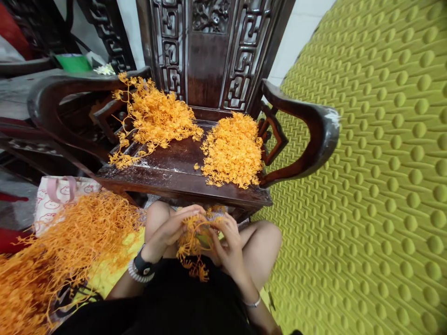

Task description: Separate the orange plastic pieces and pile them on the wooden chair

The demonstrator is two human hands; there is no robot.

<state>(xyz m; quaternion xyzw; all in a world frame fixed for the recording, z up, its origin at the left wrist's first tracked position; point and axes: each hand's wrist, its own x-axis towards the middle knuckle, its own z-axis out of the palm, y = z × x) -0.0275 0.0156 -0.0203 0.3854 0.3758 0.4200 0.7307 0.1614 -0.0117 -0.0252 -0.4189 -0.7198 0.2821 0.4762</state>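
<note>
Left hand (174, 225), fingers curled, held a small bunch of thin, curly orange strands (190, 239); right hand (228, 237) pinched its right edge. The bunch hung between them, long axis trailing toward the black clothing (188, 298), neither hand clearly nearer. From the left spread a tangled orange pile (101, 218); ahead, on a dark carved wooden chair (178, 156), lay a straggling orange heap (160, 116), then a compact orange heap (233, 149). Rightmost stood a dimpled yellow-green covering (377, 163).
</note>
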